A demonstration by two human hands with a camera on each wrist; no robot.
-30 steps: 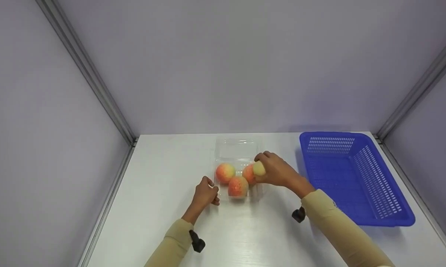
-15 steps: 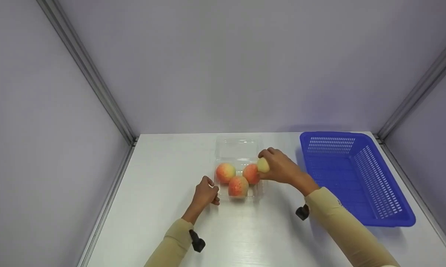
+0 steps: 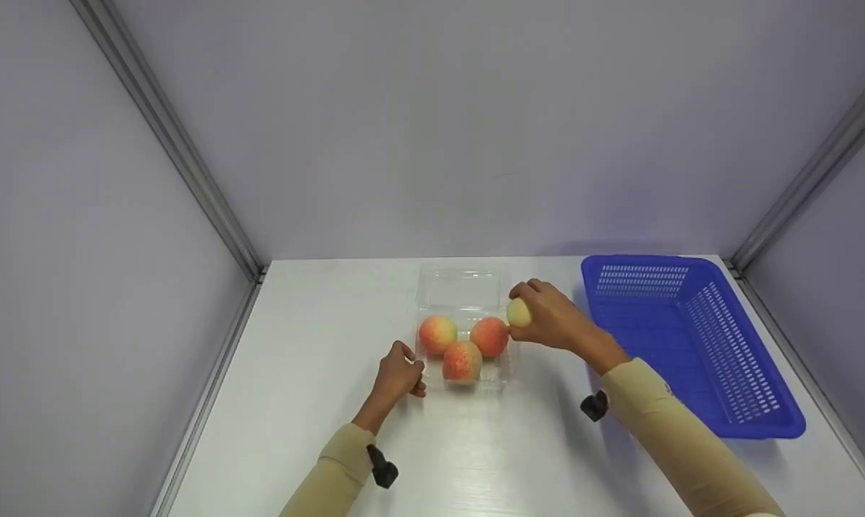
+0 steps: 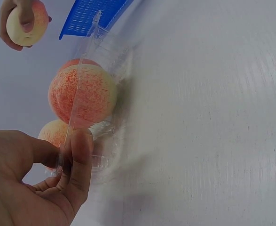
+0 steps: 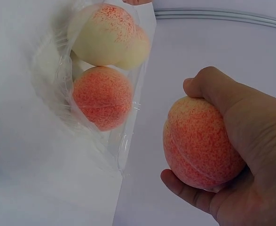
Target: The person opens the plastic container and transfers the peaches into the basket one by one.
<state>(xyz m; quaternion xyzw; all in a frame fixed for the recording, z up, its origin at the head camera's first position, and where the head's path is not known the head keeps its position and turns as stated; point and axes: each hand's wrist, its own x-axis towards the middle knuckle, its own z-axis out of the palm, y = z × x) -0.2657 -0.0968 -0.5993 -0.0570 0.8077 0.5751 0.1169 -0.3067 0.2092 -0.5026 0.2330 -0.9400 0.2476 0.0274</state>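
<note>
Lab-like booth [image 3: 432,129]: plain panels [image 3: 59,287], metal corner rails [image 3: 179,151], white tabletop [image 3: 317,316].

text: nothing I can read in any of the three views tbh | right sleeve [image 3: 684,438]: tiny dark mark [image 3: 667,388] near the wrist end, too small to make out

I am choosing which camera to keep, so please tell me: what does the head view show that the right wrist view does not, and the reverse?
Only the head view: the blue plastic basket and both tan sleeves.
Only the right wrist view: the red, creased side of the held peach.
Both: the right grip round that peach, and three other peaches in the clear plastic clamshell.
</note>
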